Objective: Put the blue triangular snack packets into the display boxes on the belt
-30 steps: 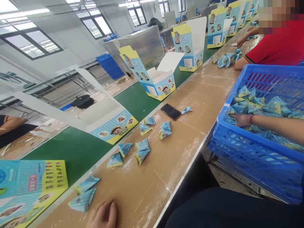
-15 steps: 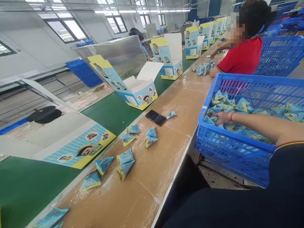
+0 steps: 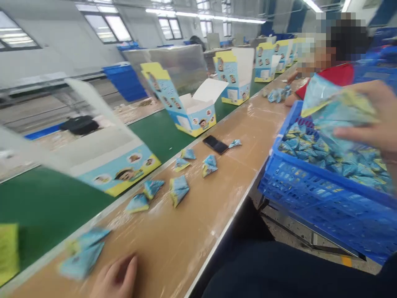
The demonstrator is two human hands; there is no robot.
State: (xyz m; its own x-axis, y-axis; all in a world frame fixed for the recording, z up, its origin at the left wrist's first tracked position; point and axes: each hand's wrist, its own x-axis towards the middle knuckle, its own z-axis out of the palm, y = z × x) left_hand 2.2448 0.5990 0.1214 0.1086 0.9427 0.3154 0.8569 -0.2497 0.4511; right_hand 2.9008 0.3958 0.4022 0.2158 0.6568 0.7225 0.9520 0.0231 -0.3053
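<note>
My right hand, blurred by motion, is closed around blue-and-yellow pyramid-shaped snack packets, held up above the blue crate. How many it grips cannot be told. More such packets fill the crate below. At the bottom edge my left hand is over the brown tabletop, fingers loosely curled toward the thumb, and no packet shows in it. Close beyond it lie blurred packets. Further along the table are other packets in small groups.
Open printed cartons stand in a row on the green belt left of the table. A black phone lies beside a single packet. A co-worker in a red shirt sits beyond the crate.
My right hand has risen out of the crate with packets in its grip. My left hand has come into view at the bottom. The camera view has shifted left.
</note>
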